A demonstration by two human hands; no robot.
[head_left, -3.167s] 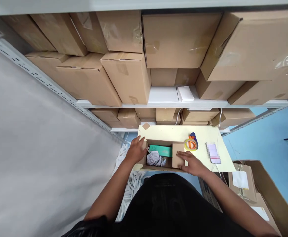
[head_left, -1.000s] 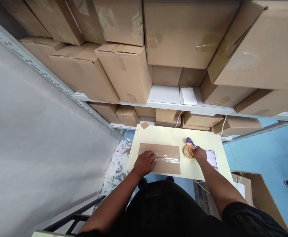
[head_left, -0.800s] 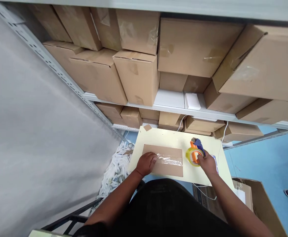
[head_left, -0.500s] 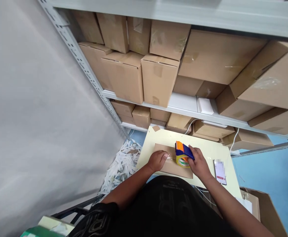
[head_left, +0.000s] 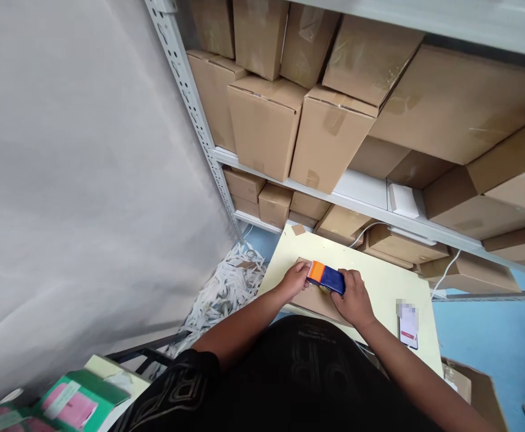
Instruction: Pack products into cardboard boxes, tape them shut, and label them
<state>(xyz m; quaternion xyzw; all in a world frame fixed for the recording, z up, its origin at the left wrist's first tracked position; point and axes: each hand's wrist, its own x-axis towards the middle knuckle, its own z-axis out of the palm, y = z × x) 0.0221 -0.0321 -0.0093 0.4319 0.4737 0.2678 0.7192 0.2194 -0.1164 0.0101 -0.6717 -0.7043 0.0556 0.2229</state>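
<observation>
My right hand (head_left: 354, 300) is wrapped around the blue end of a tape dispenser (head_left: 331, 280), whose orange front points left. The dispenser sits low over a flat cardboard box (head_left: 318, 305) on the pale yellow table (head_left: 381, 273). My left hand (head_left: 296, 281) is closed at the box's left side, its fingers against the orange front. What those fingers pinch is hidden. The dispenser's body covers most of the tape roll, and both hands hide parts of the box.
A phone (head_left: 408, 330) lies on the table's right side. Behind it rises a shelf rack (head_left: 289, 187) filled with cardboard boxes. Paper shreds (head_left: 226, 288) heap on the floor at left. Green-and-pink packages (head_left: 75, 399) are at lower left, an open carton (head_left: 480, 390) at lower right.
The dispenser has moved left to my left hand and tipped so its roll now faces down. The camera view has turned slightly left.
</observation>
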